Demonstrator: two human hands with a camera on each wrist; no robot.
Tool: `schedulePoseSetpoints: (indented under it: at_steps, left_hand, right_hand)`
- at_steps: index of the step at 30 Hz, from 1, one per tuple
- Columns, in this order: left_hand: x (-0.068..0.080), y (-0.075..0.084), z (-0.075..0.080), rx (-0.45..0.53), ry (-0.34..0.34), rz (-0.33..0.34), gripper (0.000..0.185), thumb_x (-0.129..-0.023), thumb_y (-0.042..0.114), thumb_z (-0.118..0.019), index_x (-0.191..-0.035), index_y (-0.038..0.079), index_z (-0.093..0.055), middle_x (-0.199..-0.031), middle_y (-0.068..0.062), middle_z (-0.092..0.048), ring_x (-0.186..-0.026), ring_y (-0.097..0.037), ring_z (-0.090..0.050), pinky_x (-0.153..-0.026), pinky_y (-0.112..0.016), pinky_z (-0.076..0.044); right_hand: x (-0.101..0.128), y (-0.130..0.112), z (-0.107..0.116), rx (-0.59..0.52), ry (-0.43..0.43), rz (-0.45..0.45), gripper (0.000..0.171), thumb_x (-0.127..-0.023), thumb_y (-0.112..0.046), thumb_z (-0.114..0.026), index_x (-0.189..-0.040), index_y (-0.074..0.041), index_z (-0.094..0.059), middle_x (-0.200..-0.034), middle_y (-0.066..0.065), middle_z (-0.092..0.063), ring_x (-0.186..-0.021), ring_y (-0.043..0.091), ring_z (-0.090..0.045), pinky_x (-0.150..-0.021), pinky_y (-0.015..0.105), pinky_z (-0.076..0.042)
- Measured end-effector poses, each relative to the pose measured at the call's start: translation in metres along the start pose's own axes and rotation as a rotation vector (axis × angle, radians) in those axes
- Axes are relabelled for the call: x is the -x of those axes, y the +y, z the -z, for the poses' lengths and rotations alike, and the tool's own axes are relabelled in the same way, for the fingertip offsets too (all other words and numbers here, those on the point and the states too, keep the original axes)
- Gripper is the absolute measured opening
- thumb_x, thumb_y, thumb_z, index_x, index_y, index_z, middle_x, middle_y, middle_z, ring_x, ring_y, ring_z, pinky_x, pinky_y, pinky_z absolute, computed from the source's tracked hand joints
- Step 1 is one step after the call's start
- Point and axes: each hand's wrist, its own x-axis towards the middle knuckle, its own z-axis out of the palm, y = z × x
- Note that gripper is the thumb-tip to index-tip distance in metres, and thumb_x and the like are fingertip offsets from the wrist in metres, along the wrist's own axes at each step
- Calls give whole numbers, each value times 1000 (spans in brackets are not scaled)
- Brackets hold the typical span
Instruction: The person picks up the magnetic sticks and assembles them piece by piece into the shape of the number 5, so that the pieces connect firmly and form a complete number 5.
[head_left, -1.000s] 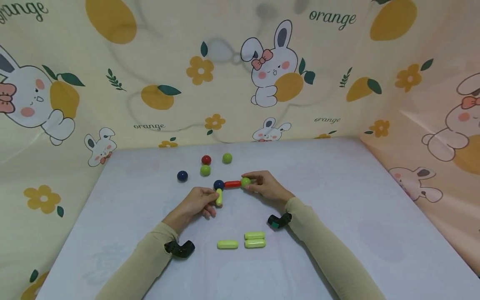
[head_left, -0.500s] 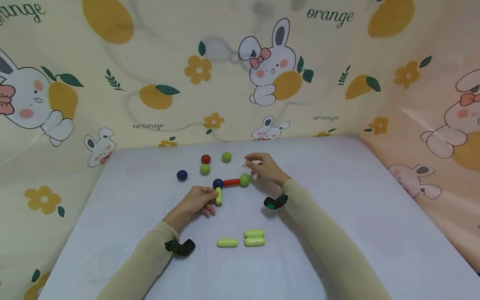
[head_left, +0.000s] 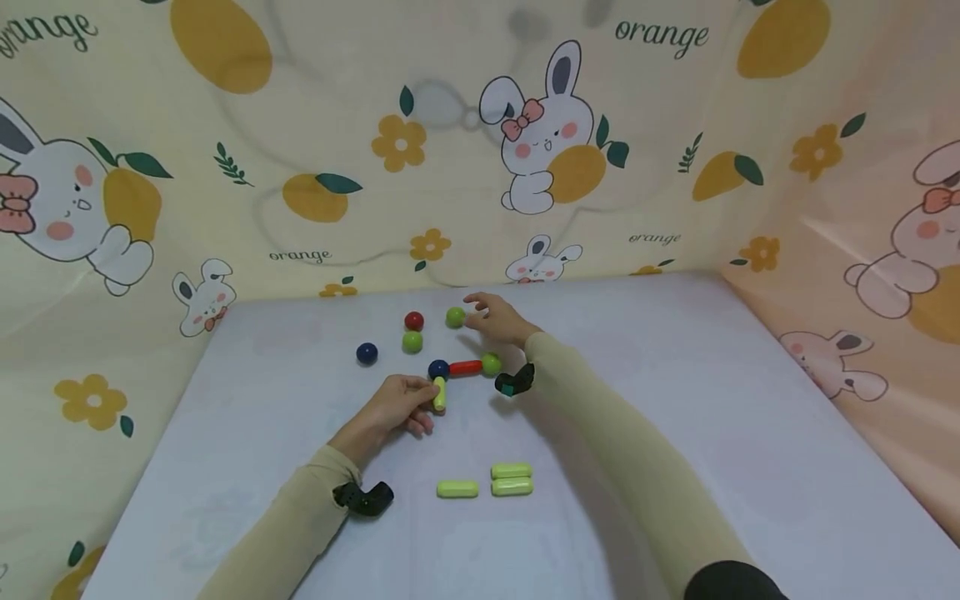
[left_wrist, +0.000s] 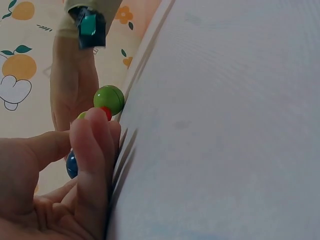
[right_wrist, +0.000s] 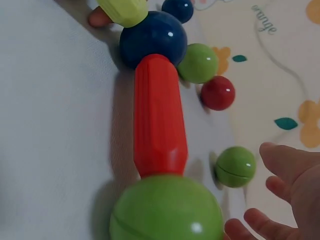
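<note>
On the table (head_left: 675, 400), near its middle, a small structure of magnetic pieces is partly built: a dark blue ball (head_left: 438, 368) is joined to a red rod (head_left: 466, 367), which ends in a green ball (head_left: 491, 363), and a yellow-green rod (head_left: 439, 395) goes from the blue ball toward the person. So I judge that two sides of a figure are made and the rest is not yet done. The left hand (head_left: 393, 406) pinches the yellow-green rod with curled fingers and keeps it on the blue ball. The right hand (head_left: 495, 318) holds nothing; its fingers are relaxed and spread, just beside a loose green ball (head_left: 455, 317) at the far side, and I cannot tell if a fingertip touches it. Other loose pieces wait unused: a red ball (head_left: 413, 321), another green ball (head_left: 412, 342), a second dark blue ball (head_left: 367, 353) further left, and three yellow-green rods (head_left: 487, 485) lying near the person. In the left wrist view the hand fills much of the picture and covers most of the structure, so the grip on the rod is not clear there. In the right wrist view only the fingertips of the right hand appear at the edge, and the end of the yellow-green rod is cut off.
</note>
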Motion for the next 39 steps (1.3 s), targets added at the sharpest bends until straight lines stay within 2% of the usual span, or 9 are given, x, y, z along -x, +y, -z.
schedulePoseSetpoints:
  at_steps: [8, 16, 20, 23, 29, 32, 39]
  left_hand:
    - [2, -1, 0, -7, 6, -23, 34, -104, 20, -55, -126, -6, -61, -86, -6, -75, -53, -7, -63, -49, -20, -51]
    - [1, 2, 1, 5, 15, -49, 37, -104, 22, -56, -126, -7, -61, -86, -5, -76, -52, -5, -63, -48, -20, -50]
    - [2, 2, 0, 3, 0, -44, 37, -105, 22, -56, -127, -7, -60, -85, -4, -76, -53, -5, -63, -49, -20, -51]
    - [2, 2, -1, -3, 2, -33, 37, -105, 22, -56, -127, -7, -61, -86, -4, -75, -53, -5, -63, -49, -19, -51]
    - [1, 1, 0, -14, 25, -14, 35, -104, 22, -56, -127, -5, -62, -88, -5, -76, -53, -7, -64, -50, -20, -51]
    - [0, 2, 0, -14, 25, -12, 36, -105, 22, -56, -127, -5, -62, -87, -5, -76, -53, -6, -64, -50, -19, -51]
    - [2, 3, -2, -7, 11, -22, 37, -104, 22, -56, -127, -6, -60, -85, -4, -75, -53, -5, -63, -49, -19, -51]
  right_hand:
    - [-5, -14, -18, 67, -26, 31, 58, -102, -25, -61, -155, -15, -39, -153, 17, -46, -138, 34, -48, -117, 49, -39]
    - [-5, -16, -20, 135, -21, 66, 35, -100, -14, -62, -134, -11, -60, -139, 12, -56, -120, 27, -53, -113, 43, -43]
    - [-3, -13, -18, 127, -17, 53, 34, -99, -15, -64, -133, -12, -63, -138, 9, -57, -115, 25, -53, -108, 41, -46]
    - [5, -13, -15, 89, -5, 76, 37, -98, -14, -66, -134, -11, -63, -138, 8, -59, -115, 26, -54, -106, 41, -47]
    - [22, -14, -11, 41, 36, 221, 40, -96, -11, -69, -135, -4, -62, -139, 11, -62, -117, 30, -59, -107, 46, -47]
    - [30, -16, -13, 12, 40, 257, 40, -96, -12, -69, -135, -3, -61, -138, 11, -63, -117, 31, -60, -107, 47, -48]
    - [58, -22, -23, 21, 30, 325, 45, -95, -13, -70, -138, -5, -59, -137, 12, -64, -107, 27, -64, -94, 38, -54]
